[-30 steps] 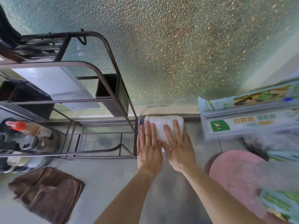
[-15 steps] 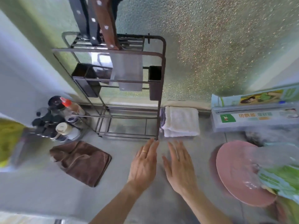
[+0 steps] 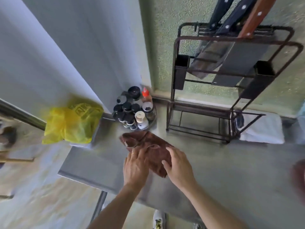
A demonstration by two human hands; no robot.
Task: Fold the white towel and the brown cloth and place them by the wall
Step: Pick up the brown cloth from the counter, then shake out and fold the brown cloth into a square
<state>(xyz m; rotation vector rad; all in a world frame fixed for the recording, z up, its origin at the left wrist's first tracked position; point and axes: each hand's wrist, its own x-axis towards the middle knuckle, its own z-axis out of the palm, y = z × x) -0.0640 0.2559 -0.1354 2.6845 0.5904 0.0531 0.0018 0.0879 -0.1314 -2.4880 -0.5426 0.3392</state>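
Observation:
The brown cloth (image 3: pixel 149 147) lies crumpled on the grey counter (image 3: pixel 231 172), just in front of a cluster of bottles. My left hand (image 3: pixel 134 166) rests on its near left edge, fingers curled onto the fabric. My right hand (image 3: pixel 178 166) lies on its right side, fingers spread over it. The white towel (image 3: pixel 262 129) sits folded against the wall at the far right, partly behind the rack's frame.
A dark metal knife rack (image 3: pixel 231 80) stands against the pebbled wall. A round holder of spice bottles (image 3: pixel 134 111) fills the corner. A yellow plastic bag (image 3: pixel 72 123) hangs left of the counter. A pink board (image 3: pixel 298 177) shows at the right edge.
Both hands left the folded white towel, drew back, then moved left onto the brown cloth. The view swung left with them.

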